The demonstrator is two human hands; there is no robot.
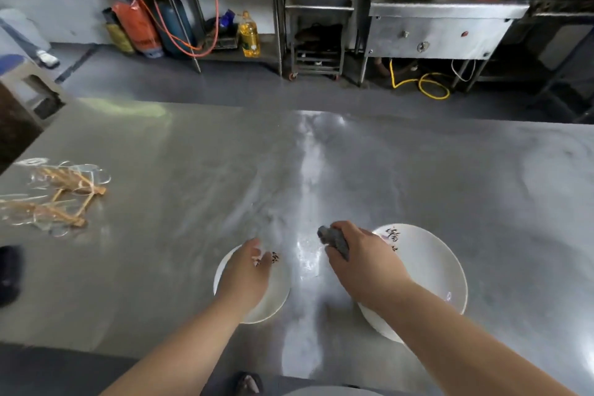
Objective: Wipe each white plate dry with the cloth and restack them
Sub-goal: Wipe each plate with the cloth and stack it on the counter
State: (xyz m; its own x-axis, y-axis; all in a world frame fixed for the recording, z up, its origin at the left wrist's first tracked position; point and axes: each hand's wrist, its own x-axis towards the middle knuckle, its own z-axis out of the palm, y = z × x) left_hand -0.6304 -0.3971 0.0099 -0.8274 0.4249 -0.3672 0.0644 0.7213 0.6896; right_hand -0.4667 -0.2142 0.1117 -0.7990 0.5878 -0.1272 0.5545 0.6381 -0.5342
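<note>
Two white plates lay flat on the steel table (193,170), side by side but not touching, with a strip of bare, glinting steel between them. The left plate (278,294), the smaller in view, sat directly under my left hand (249,273). Its fingers were extended and loosely spread over the far rim, holding nothing. Contact with the plate could not be confirmed. The right plate (430,264) sat under my right wrist and forearm. Whether it was one plate or several stacked could not be told.

My right hand (360,257) was closed around the bunched dark grey cloth (334,239). That hand was positioned at the left rim of the right plate, over the gap. The cloth therefore lay between the two plates, with the right plate just beside it and the left plate near on the other side. Both plates being round, no long axis governed the approach.

Judgement: the cloth hand was closer to the right plate, while the left hand was placed to steady or lift the left one. A loose bundle of wooden sticks (64,199) lay well apart at the table's left edge.
</note>
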